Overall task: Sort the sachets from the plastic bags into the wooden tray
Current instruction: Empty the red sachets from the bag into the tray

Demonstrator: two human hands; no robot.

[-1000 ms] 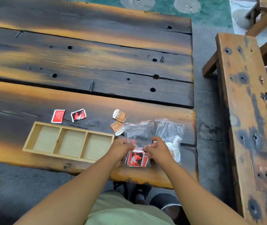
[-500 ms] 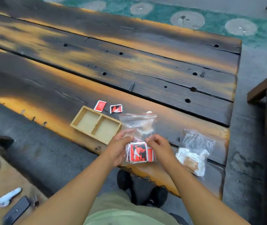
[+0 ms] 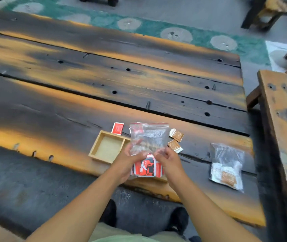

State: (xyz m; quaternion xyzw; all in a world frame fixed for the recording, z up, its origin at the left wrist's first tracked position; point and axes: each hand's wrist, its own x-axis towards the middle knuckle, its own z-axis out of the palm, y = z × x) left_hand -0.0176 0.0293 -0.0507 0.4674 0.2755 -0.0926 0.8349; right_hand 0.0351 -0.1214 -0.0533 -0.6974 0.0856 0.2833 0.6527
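Dark, scorched planks streaked with orange make up the table (image 3: 104, 88), with grey floor below its near edge. Over that near edge, both hands hold up a clear plastic bag (image 3: 148, 137) with a red zip strip along its top. The left hand (image 3: 132, 160) pinches the bag's lower left side and the right hand (image 3: 167, 161) pinches its lower right side, both closed on the plastic. Red sachets (image 3: 147, 168) with a black and white picture sit bunched in the bottom of this bag, between the two wrists.

Just behind and left of the bag lies the wooden tray (image 3: 94, 149); one bare compartment shows fully, and the rest is hidden by the bag and the left hand. A loose red sachet (image 3: 117, 128) lies on the table touching or nearly touching the tray's far rim. Two brown sachets (image 3: 176, 140) lie just right of the held bag.

Well apart to the right, a second plastic bag (image 3: 226, 165) lies flat on the table, holding white and brown sachets. A wooden bench (image 3: 284, 119) stands beyond the table's right end.
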